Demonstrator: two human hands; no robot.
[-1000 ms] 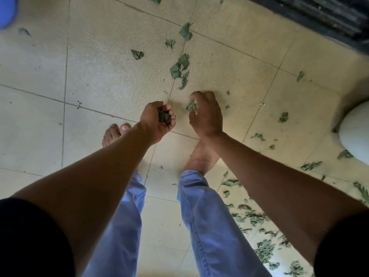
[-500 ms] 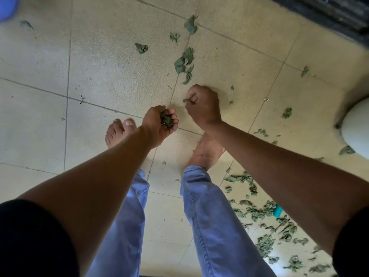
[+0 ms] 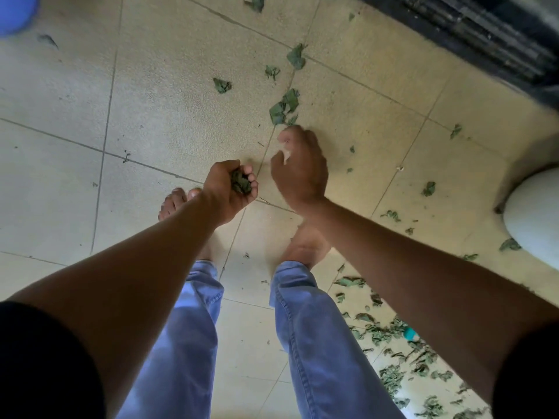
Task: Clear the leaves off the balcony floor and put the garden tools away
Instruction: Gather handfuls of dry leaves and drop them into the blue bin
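Observation:
Green leaves lie scattered over the beige tiled balcony floor [image 3: 169, 86]. My left hand [image 3: 230, 189] grips a small bunch of picked-up leaves [image 3: 240, 182] in its curled fingers, above my left foot. Just to its right is my right hand [image 3: 299, 167], blurred, back up, fingers curled downward. Its fingertips sit right below a cluster of leaves [image 3: 284, 107] on a tile joint. Whether it pinches anything is hidden. No garden tool is clearly visible.
A thick patch of leaves [image 3: 393, 373] covers the floor at lower right, with a small teal object [image 3: 411, 334] among them. A white rounded object [image 3: 532, 213] stands at the right edge, a dark door track [image 3: 484, 34] at top right, a blue object [image 3: 12, 10] at top left.
My right hand has moved up the floor from beside the left hand to the leaf cluster. The left hand still holds its bunch and has barely moved.

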